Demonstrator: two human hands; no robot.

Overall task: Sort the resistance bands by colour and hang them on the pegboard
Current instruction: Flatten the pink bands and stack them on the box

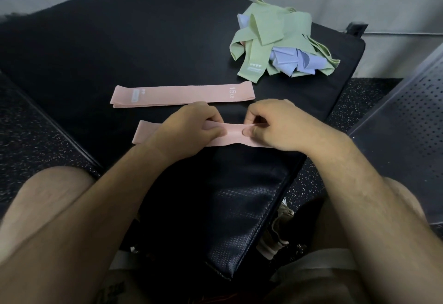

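Pink resistance band point(233, 135) sits right in front of us on the black bench point(119, 40), and we've got both hands on it. Our left grip point(189, 126) pinches it between curled fingers and thumb. Our right grip point(275, 126) pinches it too, thumb on top. The strip bunches narrow between the two, so we reckon we're flattening it out.

Its long axis runs left to right across us, parallel to the other pink band point(182, 96), which lies flat just beyond it without touching. The left end pokes out past the left grip, and the right end is hidden under the right one. As we read it, the coming move is a short push away from us to line it up with its twin, no turning needed. Both hands look about equally near.

Stuff-wise, these are matte woven fabric loops, soft and floppy, and the flat one is printed "15 LB". A jumbled heap of green and lilac bands point(282, 42) lies far right on the bench, closer to the right grip. The bench top looks padded and a bit textured. There's a dark perforated panel point(407, 116) off to the right, maybe the pegboard, but we can't say for sure.
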